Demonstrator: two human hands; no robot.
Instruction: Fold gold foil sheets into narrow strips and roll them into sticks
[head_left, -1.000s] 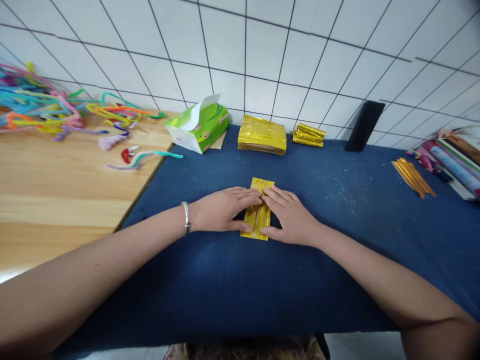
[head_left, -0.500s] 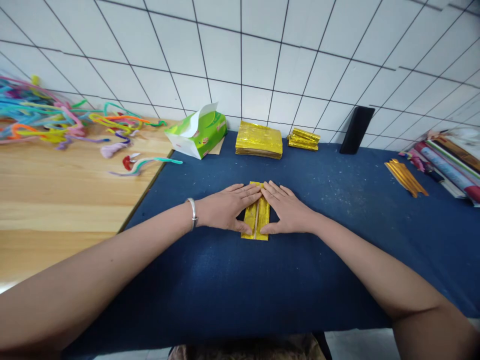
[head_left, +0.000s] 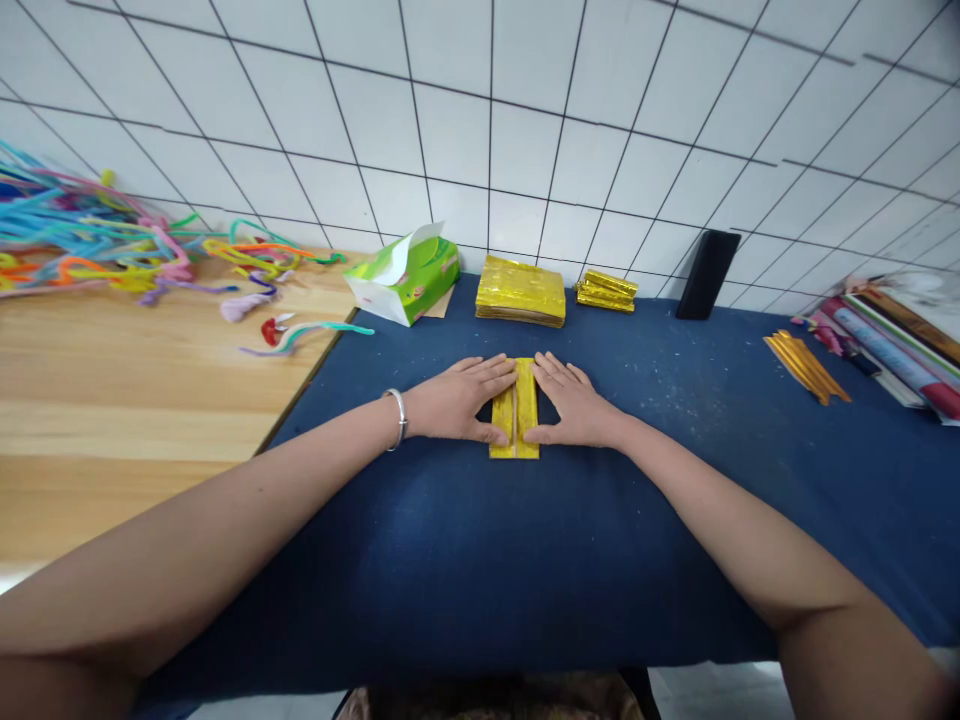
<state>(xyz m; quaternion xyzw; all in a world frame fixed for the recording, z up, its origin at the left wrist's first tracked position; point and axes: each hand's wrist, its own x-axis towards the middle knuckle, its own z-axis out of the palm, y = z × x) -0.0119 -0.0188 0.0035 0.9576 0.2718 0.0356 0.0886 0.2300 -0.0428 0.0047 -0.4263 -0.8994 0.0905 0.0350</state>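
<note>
A folded sheet of gold foil paper [head_left: 527, 405] lies flat on the dark blue tabletop [head_left: 465, 560]. Its two long sides meet near the middle, with a thin pale line between them. My left hand [head_left: 466, 400], a silver bangle on its wrist, rests on the sheet's left side, fingers stretched out and thumb lower down. On the right side lies my right hand [head_left: 574, 405], its fingers also stretched and its thumb apart. Both sets of fingertips press near the far end, and they partly cover the foil paper.
Behind my hands stand a stack of gold paper [head_left: 520, 292], some folded gold strips [head_left: 606, 291] and a green tissue pack [head_left: 409, 275]. A black upright object [head_left: 707, 275] leans at the wall. Orange-gold strips [head_left: 806, 367] lie right; colourful pipe cleaners [head_left: 112, 245] lie left on wood.
My fingertips have moved apart, from almost meeting over the middle line to one on each side of it. The sheet now lies straighter. The camera view has shifted slightly.
</note>
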